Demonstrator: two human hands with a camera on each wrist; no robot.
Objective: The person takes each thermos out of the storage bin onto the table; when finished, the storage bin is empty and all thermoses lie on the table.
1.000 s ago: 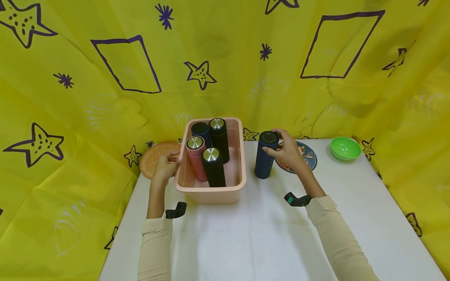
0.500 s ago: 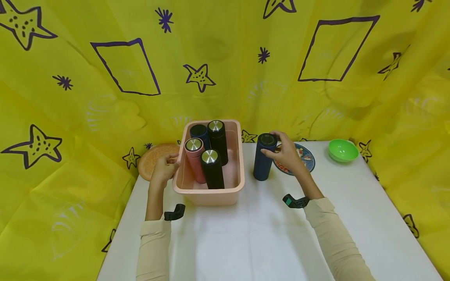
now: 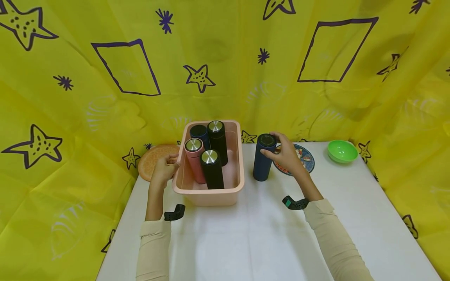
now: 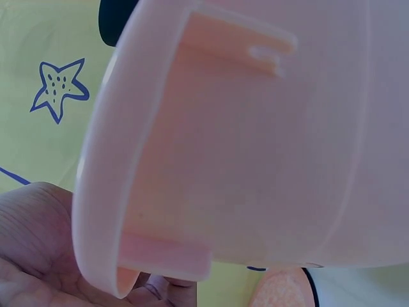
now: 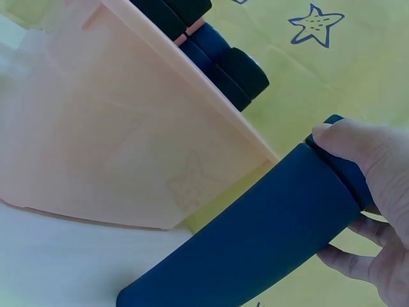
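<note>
White table (image 3: 267,238), yellow star-print cloth (image 3: 225,78) behind.

Tub (image 3: 211,195) at centre of worktop (image 3: 253,242), toward the rear edge. Four flasks upright in the tub: two at the back (image 3: 218,136), side by side; two in front (image 3: 210,168), toward the tub's left half. Left hand (image 3: 163,168) at the tub's left rim, touching it. Fifth flask (image 3: 263,158) upright on the worktop, just right of the tub, apart from it. Right hand (image 3: 286,154) on that flask's upper part, from the right. Plate (image 3: 306,158) behind the right hand. Bowl (image 3: 342,151) further right, near the rear right corner. Round mat (image 3: 152,158) left of the tub, at the rear left corner. Backdrop cloth (image 3: 225,70) behind and on both sides.
</note>
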